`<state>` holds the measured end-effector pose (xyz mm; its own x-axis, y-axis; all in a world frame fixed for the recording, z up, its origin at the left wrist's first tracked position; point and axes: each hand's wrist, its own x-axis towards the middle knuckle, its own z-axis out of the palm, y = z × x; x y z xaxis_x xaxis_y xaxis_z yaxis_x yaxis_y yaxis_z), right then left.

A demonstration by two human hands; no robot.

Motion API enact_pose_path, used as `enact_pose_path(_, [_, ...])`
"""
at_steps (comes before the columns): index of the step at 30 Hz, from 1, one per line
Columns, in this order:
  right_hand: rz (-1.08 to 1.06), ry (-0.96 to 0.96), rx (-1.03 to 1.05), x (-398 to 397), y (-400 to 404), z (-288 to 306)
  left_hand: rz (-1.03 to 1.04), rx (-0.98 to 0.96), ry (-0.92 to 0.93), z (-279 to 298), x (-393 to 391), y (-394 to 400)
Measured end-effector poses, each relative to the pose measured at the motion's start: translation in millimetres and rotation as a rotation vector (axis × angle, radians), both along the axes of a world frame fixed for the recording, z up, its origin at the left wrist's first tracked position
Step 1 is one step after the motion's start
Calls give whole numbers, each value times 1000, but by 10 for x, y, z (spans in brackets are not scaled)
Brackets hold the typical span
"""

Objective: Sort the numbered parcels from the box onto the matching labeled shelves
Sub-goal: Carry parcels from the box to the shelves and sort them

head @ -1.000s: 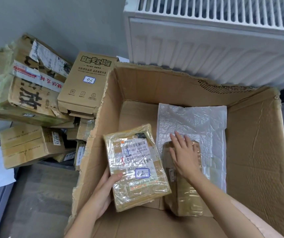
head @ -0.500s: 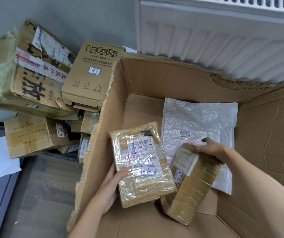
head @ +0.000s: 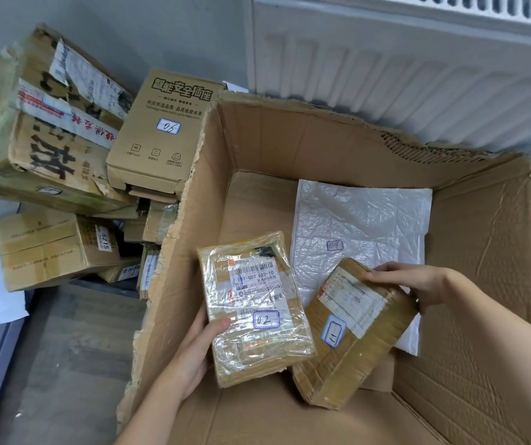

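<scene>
A big open cardboard box (head: 489, 252) fills the view. My left hand (head: 193, 351) grips a plastic-wrapped parcel marked 02 (head: 254, 303) by its lower left edge, thumb on its face. Beside it, my right hand (head: 418, 287) holds the far end of a taped brown parcel marked 11 (head: 351, 335), tilted up with its label facing me. Under both lies a flat white plastic mailer marked 09 (head: 363, 220) on the box floor.
Outside the box on the left is a pile of parcels: a brown carton marked 06 (head: 161, 133), a large worn box with black lettering (head: 52, 133), and a smaller box labelled 6215 (head: 52, 248). A white radiator (head: 418, 69) stands behind. No shelves are in view.
My right hand went from resting flat on the brown parcel to gripping its end and turning it up, so its 11 label shows. The 09 mark on the mailer became visible.
</scene>
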<state>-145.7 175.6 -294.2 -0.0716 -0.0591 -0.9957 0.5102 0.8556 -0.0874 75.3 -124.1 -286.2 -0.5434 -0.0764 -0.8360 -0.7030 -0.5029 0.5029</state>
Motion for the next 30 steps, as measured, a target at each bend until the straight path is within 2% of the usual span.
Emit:
enact_pose_path(3, [24,126,34,67,-34,-49,-15,-9,1,33,1,16])
enact_pose_path(7, [-50,56,-6,153,-20,66,-17,-24,8,168,-36,50])
enact_pose_path(11, [-124,93,-81,242,116,377,-19,-31,29,416,-113,80])
enact_pose_path(16, [-414,248,-169,323,358,1007,-39,-34,78,947,-171,26])
enact_pose_path(20, [-655,378,-263,376,553,1589,68,-67,58,1423,-199,-164])
enact_pose_path(22, [-760,468,-298,377,685,1748,20,-123,193,1684,-15,-360])
enact_pose_path(24, [-816,527,-334,504,467,2207,223,-89,315,1933,115,-593])
enact_pose_path(25, [-815,531,-354,616,255,2520,249,-169,349,2111,240,-686])
enact_pose_path(27, [-825,536,-469,848,-67,2897,97,-285,347,2550,426,-916])
enact_pose_path(29, [-818,527,-530,1049,-443,3146,134,-300,308,2877,882,-1186])
enact_pose_path(30, [-806,529,-560,1166,-668,3234,233,-338,282,2998,1109,-1341])
